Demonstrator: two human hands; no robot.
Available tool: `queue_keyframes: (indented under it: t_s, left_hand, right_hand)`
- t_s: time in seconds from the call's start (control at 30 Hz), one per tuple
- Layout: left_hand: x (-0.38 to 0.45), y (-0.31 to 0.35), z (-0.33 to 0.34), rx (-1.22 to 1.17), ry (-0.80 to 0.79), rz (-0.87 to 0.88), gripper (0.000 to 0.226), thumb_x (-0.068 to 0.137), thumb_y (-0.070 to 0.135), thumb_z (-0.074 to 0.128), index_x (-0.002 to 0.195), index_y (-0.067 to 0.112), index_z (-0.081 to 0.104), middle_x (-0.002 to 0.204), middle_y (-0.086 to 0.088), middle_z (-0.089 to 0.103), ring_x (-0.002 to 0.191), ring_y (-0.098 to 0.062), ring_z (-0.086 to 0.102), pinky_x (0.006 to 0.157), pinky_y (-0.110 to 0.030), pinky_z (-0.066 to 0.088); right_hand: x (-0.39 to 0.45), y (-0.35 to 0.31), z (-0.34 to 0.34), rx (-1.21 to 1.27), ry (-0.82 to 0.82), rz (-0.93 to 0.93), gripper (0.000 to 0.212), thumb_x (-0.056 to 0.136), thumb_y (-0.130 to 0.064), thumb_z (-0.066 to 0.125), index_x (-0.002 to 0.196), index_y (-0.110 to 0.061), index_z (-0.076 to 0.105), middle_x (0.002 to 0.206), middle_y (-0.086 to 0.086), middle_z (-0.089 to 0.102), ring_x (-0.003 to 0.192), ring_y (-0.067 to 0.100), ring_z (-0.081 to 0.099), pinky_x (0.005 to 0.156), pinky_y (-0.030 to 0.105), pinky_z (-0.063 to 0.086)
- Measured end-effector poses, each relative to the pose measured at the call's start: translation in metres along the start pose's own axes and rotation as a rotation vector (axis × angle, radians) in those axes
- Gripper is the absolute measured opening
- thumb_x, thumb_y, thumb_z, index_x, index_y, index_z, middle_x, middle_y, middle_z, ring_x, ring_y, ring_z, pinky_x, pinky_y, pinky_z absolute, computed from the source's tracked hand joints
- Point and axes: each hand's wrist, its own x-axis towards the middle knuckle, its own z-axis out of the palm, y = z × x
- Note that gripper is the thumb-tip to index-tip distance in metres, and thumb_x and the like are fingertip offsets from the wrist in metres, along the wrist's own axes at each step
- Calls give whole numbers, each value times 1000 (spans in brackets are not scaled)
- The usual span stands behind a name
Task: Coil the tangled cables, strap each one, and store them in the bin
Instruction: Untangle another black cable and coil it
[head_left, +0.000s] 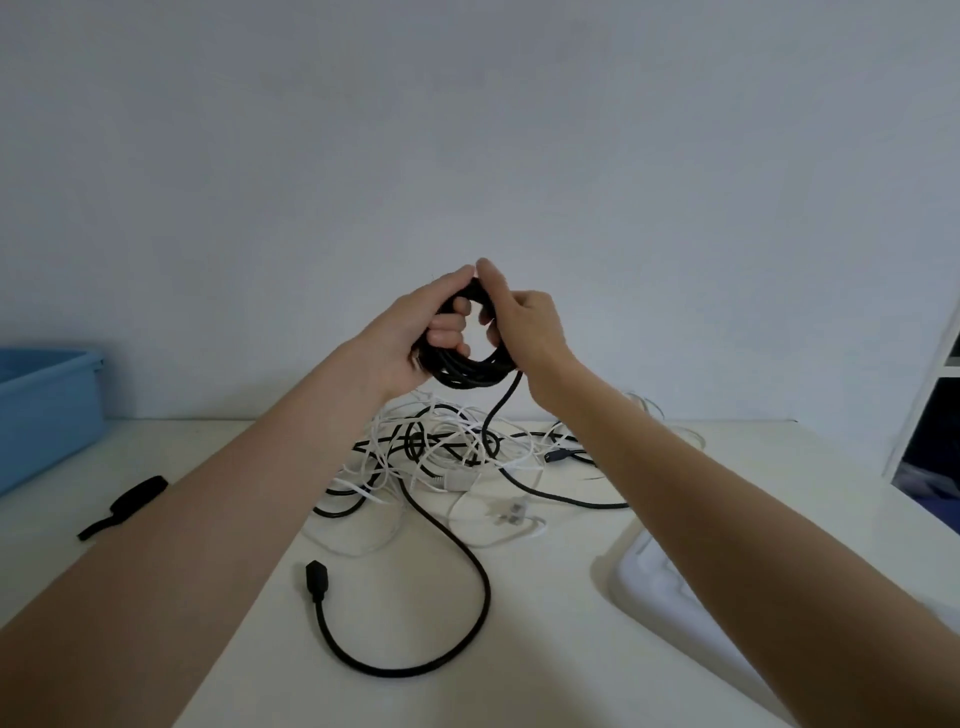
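Hanging in the air above the table (561, 649), the black coil (464, 370) is gripped on both sides: the left hand (415, 332) curls its fingers through the loop, the right hand (524, 322) pinches its top. One black strand drops into the tangled cables (447, 457) below. A black strap (124, 505) and a blue bin (47, 405) lie left.

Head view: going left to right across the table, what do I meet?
Blue bin → black strap → black plug → cable tangle, with the black coil held above it by left hand and right hand → white tray.
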Motion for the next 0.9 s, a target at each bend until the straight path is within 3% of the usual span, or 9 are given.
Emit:
queue_keyframes:
  t_s: [0.07, 0.2, 0.33, 0.43, 0.5, 0.57, 0.67, 0.77, 0.9]
  left_hand:
    - [-6, -5, 4, -116, -95, 18, 43, 92, 46, 49, 60, 18, 42, 37, 11, 31, 33, -4, 35, 58, -17, 47]
    - [-16, -13, 7, -259, -278, 20, 43, 78, 50, 52, 49, 19, 47, 38, 6, 42, 55, -10, 62, 80, -23, 44]
    - [-11, -11, 14, -341, -270, 63, 49, 93, 35, 46, 47, 18, 47, 29, 10, 29, 28, -4, 35, 59, -17, 45]
    - [-7, 0, 18, -491, -251, 114, 51, 96, 31, 44, 48, 15, 47, 29, 11, 29, 24, -4, 31, 43, -16, 41]
    - [-6, 14, 17, -639, -237, 172, 46, 97, 30, 43, 53, 16, 43, 30, 10, 32, 24, -4, 33, 42, -15, 40]
    - [-2, 32, 14, -758, -187, 280, 44, 98, 25, 42, 54, 17, 35, 32, 9, 35, 27, -5, 36, 44, -16, 43]
    - [8, 44, 11, -650, 1, 372, 37, 96, 18, 48, 61, 14, 40, 41, 4, 46, 37, -9, 46, 53, -22, 46]
    - [14, 31, 8, -307, 96, 354, 19, 97, 13, 49, 79, 8, 46, 67, -7, 70, 62, -18, 67, 64, -22, 49]
    - [14, 7, -8, 246, 32, 253, 24, 98, 19, 48, 80, 5, 54, 102, -14, 69, 101, -25, 65, 89, -31, 47]
  right_hand:
    - [4, -1, 3, 112, 147, -35, 60, 88, -53, 51, 39, -20, 41, 43, -4, 39, 43, 13, 34, 52, 27, 29]
    - [7, -4, 0, 269, 147, 76, 55, 87, -47, 55, 46, -16, 35, 39, -6, 34, 42, 14, 33, 50, 27, 30]
    - [12, 3, 8, 334, 112, 178, 40, 89, -39, 52, 60, -12, 46, 48, -1, 39, 46, 16, 37, 49, 27, 32]
    - [24, 1, 4, 517, -81, 238, 37, 91, -48, 49, 85, -12, 57, 66, 3, 51, 61, 16, 49, 58, 24, 41]
    - [23, 7, -2, 581, -197, 251, 39, 95, -48, 42, 81, -14, 55, 56, -1, 50, 43, 9, 40, 40, 16, 32]
    - [10, 22, -4, 408, -259, 263, 47, 99, -42, 36, 66, -11, 51, 41, -4, 40, 31, 6, 24, 31, 14, 17]
    - [-12, 35, 3, -323, -214, 86, 55, 100, -33, 36, 54, -11, 57, 42, -4, 41, 37, 12, 32, 39, 20, 28]
    - [-19, 25, 14, -820, -168, -206, 54, 99, -32, 33, 59, -6, 58, 55, 5, 52, 53, 25, 49, 59, 30, 44]
    - [-23, 0, 2, -1025, -224, -482, 43, 96, -35, 43, 63, -10, 52, 59, -3, 43, 65, 22, 46, 61, 27, 33]
